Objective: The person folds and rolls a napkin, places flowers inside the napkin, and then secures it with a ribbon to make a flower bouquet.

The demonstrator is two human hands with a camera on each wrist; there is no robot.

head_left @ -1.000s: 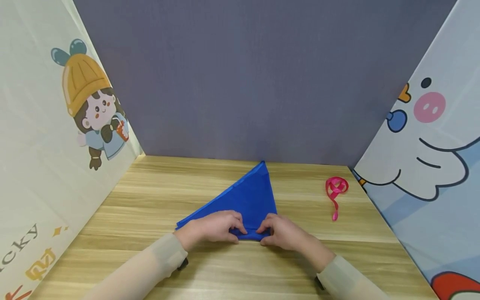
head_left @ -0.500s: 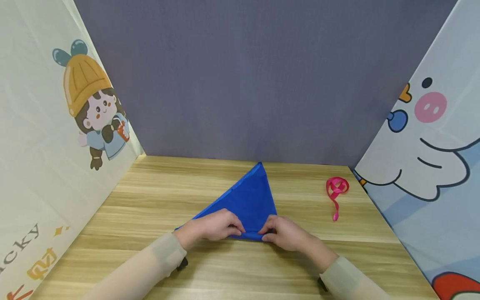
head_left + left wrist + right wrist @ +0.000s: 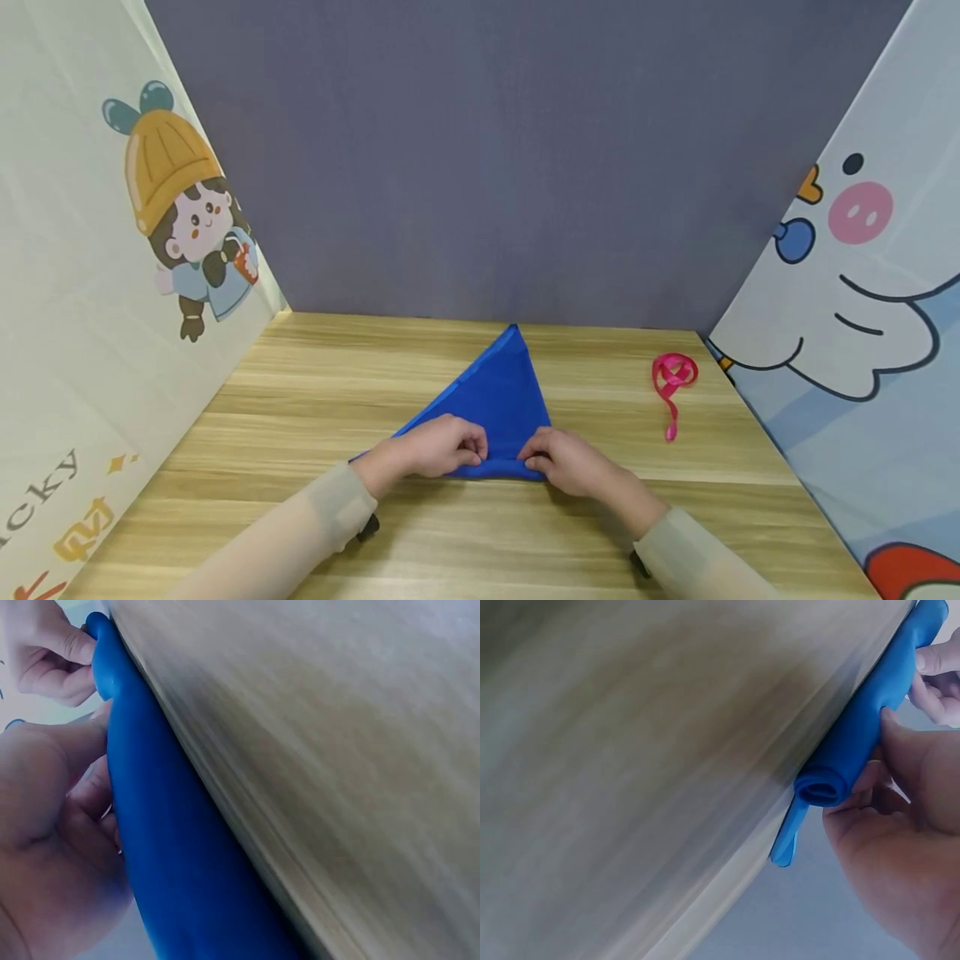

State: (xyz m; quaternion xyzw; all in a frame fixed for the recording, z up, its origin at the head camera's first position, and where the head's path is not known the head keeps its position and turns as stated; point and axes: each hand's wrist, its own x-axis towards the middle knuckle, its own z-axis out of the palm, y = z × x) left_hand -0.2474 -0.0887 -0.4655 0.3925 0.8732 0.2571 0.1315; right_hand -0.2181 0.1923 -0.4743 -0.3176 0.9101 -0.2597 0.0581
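A blue cloth (image 3: 497, 387) lies folded on the wooden table, narrowing to a point at the far side. Its near edge is turned up into a roll (image 3: 855, 739), whose open spiral end shows in the right wrist view. My left hand (image 3: 438, 446) grips this roll with curled fingers and covers part of the cloth's left side. Close by on the right, my right hand (image 3: 573, 462) pinches the same roll near its right end. In the left wrist view the rolled edge (image 3: 169, 817) runs along under both thumbs.
A pink ribbon (image 3: 675, 373), loosely coiled with a trailing tail, lies on the right of the wooden table (image 3: 480, 542). A grey panel (image 3: 480, 167) stands behind the table, with cartoon-printed sheets at both sides.
Both hands have rolled the cloth's near edge a little further. The roll looks thicker, and the far tip has shifted slightly left. The ribbon stays put.
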